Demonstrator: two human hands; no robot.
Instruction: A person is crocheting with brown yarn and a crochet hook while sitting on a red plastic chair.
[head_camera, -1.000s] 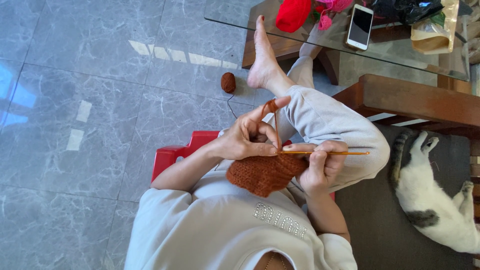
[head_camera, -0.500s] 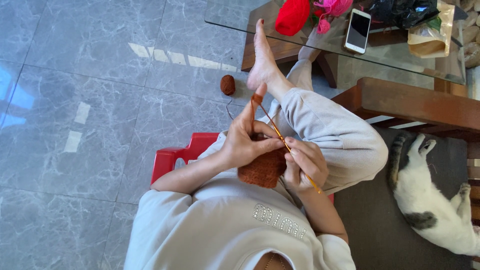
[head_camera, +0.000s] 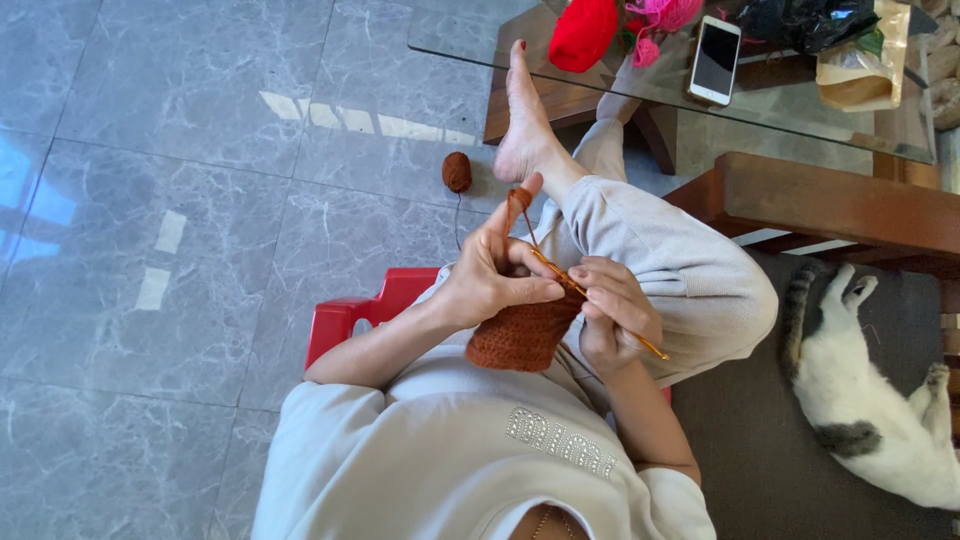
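My left hand (head_camera: 495, 270) pinches the top edge of a rust-brown crocheted piece (head_camera: 520, 337) in my lap, with yarn wound over its raised index finger. My right hand (head_camera: 612, 315) grips a thin orange crochet hook (head_camera: 590, 297) that slants from upper left to lower right, its tip at the work beside my left thumb. A strand runs down to a small brown yarn ball (head_camera: 457, 171) on the floor near my bare foot (head_camera: 525, 120).
I sit on a red plastic stool (head_camera: 352, 312) on grey marble tiles. A glass table (head_camera: 800, 115) ahead carries a phone (head_camera: 716, 60), red and pink yarn (head_camera: 585, 32) and a paper bag (head_camera: 858, 78). A white and grey cat (head_camera: 872, 405) lies on a dark mat at right.
The hook swung from lying level to slanting steeply into the work. My left index finger rose with the yarn over it, and both hands closed together over the piece.
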